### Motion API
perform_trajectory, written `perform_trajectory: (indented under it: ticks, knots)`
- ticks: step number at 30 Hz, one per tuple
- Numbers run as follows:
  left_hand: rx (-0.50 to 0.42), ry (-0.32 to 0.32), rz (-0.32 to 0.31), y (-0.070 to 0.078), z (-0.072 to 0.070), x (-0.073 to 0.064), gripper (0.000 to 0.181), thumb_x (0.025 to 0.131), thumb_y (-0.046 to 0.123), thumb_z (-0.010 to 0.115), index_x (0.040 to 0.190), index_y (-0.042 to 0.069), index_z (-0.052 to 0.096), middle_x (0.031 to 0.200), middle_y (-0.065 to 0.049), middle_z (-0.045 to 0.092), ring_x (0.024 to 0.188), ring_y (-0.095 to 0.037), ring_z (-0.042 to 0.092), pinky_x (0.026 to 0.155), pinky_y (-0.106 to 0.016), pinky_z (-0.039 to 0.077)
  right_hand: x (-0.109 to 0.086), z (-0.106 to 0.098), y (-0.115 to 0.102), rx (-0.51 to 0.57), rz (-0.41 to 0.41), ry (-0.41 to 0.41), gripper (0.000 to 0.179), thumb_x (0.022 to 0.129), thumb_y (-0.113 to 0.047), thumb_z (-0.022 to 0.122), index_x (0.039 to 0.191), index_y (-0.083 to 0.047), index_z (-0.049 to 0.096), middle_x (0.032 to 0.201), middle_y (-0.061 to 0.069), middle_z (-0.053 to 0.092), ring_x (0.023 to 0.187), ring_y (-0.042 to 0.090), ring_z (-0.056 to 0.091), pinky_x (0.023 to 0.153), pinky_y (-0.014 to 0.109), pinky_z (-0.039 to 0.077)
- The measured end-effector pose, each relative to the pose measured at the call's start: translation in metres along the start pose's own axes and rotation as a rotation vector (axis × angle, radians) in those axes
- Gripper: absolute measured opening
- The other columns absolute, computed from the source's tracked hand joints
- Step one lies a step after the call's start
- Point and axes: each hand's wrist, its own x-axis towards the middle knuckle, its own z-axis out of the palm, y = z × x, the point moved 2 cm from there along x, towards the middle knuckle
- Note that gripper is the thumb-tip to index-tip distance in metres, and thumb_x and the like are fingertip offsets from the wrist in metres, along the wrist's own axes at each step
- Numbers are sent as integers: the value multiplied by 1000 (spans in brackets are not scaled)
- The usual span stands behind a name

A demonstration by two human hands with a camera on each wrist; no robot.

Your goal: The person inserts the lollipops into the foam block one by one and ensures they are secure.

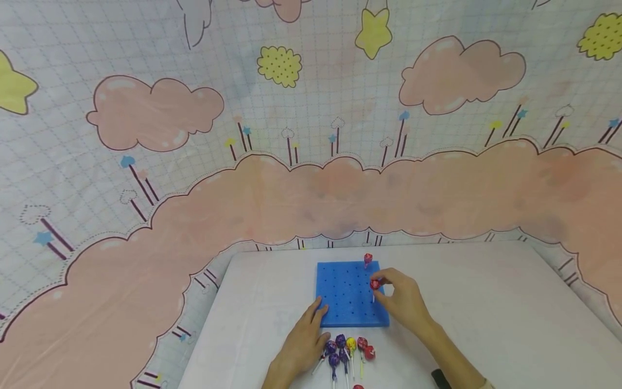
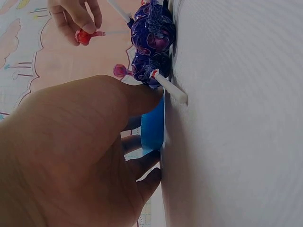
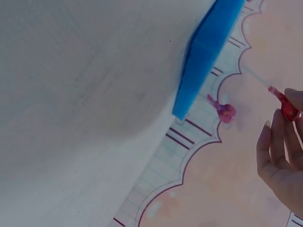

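Note:
My right hand [image 1: 404, 302] pinches a red-wrapped lollipop [image 1: 374, 284] by its candy head over the right side of a blue pegboard [image 1: 340, 294] dotted with small holes. The stick points down toward the board; in the right wrist view the red lollipop [image 3: 288, 109] shows between thumb and fingertips. A pink-red lollipop [image 1: 367, 258] stands upright at the board's far right corner. Fingers of my left hand [image 1: 303, 343] rest on the board's near left edge. Beside its thumb, purple-wrapped lollipops [image 2: 152, 35] lie on the table.
In front of the board lie several lollipops, among them a yellow one [image 1: 351, 344] and a red one [image 1: 370, 353]. A black object [image 1: 440, 378] sits by the right forearm on the white table [image 1: 486, 302]. A cloud-patterned backdrop [image 1: 311, 200] rises behind.

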Motion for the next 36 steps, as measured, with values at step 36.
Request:
perform_trajectory:
  ticks: [36]
  knots:
    - [3,-17,-5,-1,-1,-9,64,104,31,64,159,8,40,171,-13,25,153,-34,35,121,-49,38,24,18,8,49,17,77,32,85,0,84,114,-10,74,113,7,72,102,25,72,95,50,61]
